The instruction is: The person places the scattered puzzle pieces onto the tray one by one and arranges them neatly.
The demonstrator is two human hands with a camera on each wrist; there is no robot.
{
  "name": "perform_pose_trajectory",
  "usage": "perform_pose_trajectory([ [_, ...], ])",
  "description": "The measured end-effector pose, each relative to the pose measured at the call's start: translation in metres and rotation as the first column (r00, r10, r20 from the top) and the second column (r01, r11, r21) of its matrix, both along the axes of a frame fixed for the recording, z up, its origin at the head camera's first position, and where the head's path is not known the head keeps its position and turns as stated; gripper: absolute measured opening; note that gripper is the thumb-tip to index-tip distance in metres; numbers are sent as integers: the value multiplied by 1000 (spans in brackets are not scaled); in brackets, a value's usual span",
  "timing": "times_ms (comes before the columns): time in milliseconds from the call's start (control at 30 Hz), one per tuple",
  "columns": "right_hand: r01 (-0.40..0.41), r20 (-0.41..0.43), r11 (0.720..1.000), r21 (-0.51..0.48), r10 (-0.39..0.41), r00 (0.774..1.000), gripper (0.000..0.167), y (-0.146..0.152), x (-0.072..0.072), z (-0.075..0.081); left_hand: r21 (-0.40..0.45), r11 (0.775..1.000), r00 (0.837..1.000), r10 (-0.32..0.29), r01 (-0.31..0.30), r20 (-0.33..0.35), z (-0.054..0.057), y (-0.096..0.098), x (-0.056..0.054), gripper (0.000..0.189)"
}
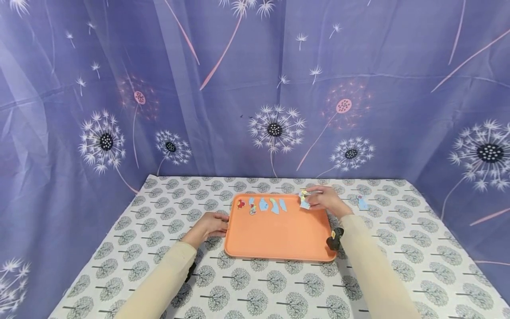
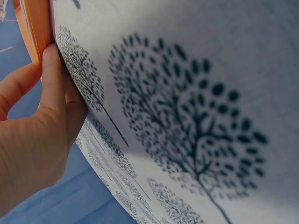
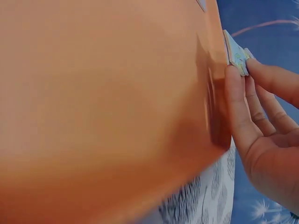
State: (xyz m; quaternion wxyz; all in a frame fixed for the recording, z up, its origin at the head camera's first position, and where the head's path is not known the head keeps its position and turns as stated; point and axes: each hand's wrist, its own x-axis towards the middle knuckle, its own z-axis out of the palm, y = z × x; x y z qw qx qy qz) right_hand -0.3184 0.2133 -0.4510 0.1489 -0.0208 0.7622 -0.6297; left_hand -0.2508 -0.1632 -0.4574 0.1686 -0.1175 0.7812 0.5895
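Note:
An orange tray [image 1: 279, 239] lies on the table. My left hand [image 1: 208, 227] holds its left edge; in the left wrist view, thumb and fingers meet the orange rim [image 2: 37, 25]. Over the tray's far right corner, my right hand [image 1: 326, 199] pinches a light blue puzzle piece [image 1: 304, 204] with some yellow on it, between thumb and fingers. The right wrist view shows that piece [image 3: 237, 56] edge-on near the tray rim. Along the tray's far side sit a red piece [image 1: 241, 204], a multicoloured piece [image 1: 253, 211] and several light blue pieces [image 1: 263, 204] in a row.
Another light blue piece [image 1: 362, 203] with a red patch lies on the tree-print tablecloth [image 1: 275, 283], right of the tray. A black object [image 1: 334, 239] is at the right wrist, above the tray's right edge. Behind the table hangs a purple dandelion curtain [image 1: 223, 110].

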Motion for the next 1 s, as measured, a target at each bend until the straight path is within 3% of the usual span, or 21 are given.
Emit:
perform_pose_trajectory([
  [433,-85,-27,996,20,86,996,48,-23,-2,-9,-1,1000,1000,-11,11,2,2,-1,0,43],
  [1000,-39,-35,988,148,45,998,40,-32,-4,-9,-7,1000,1000,-12,12,22,3,-1,0,43],
])
